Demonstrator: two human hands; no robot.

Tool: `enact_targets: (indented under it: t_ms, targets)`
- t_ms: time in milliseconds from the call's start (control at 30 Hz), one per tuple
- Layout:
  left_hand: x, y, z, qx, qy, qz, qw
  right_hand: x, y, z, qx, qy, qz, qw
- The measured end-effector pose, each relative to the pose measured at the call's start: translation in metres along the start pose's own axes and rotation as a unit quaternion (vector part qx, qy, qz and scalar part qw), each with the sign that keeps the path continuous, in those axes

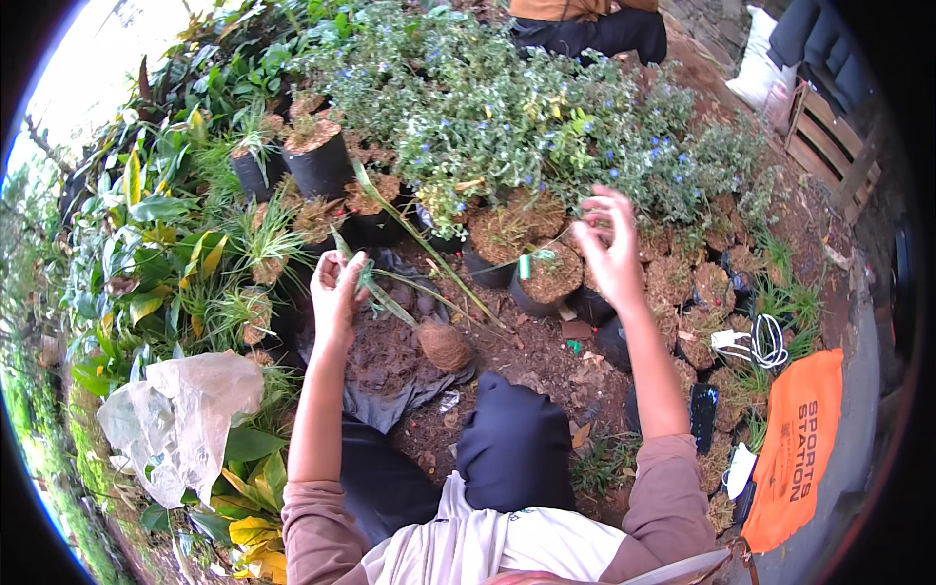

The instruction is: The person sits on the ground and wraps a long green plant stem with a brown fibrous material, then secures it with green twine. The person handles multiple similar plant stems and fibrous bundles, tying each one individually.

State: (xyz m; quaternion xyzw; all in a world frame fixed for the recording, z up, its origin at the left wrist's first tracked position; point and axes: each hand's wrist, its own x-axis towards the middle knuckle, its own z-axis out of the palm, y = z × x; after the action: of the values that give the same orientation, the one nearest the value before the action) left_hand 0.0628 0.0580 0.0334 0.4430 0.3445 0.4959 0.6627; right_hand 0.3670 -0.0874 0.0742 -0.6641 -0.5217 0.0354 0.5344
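Note:
My left hand [340, 292] pinches a tangle of green string [363, 276] around a long, narrow green leaf. This leaf [391, 302] slopes down to a round ball of brown fibre [444, 346], which rests at the edge of a dark plastic sheet [395, 402]. Raised to the right, over the potted plants, is my right hand [608, 241] with curled fingers. A thin strand of the string seems to stretch between both hands. Below it, a green and white spool [524, 267] sits on a fibre-topped black pot [547, 281]. A long green stem [431, 252] lies across the ground ahead.
Blue-flowered plants [585, 131] spread beyond the pots, where another person [592, 29] sits. Clear plastic [186, 417] covers leaves at left. To the right are a white cable [764, 344], a phone [703, 417], an orange bag [797, 446] and a wooden crate [826, 142].

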Motion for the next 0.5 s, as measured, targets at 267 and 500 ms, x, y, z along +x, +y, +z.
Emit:
enact_targets:
  t_ms: [267,500]
  targets:
    - [-0.026,0.002,-0.019,-0.070,0.052,-0.073,0.994,-0.025,-0.113,0.152,0.102,-0.338,-0.068,0.933]
    - [-0.041,-0.007,-0.056,-0.161,-0.016,-0.119,0.980,-0.044,-0.135,0.201,0.183,-0.393,-0.033,0.900]
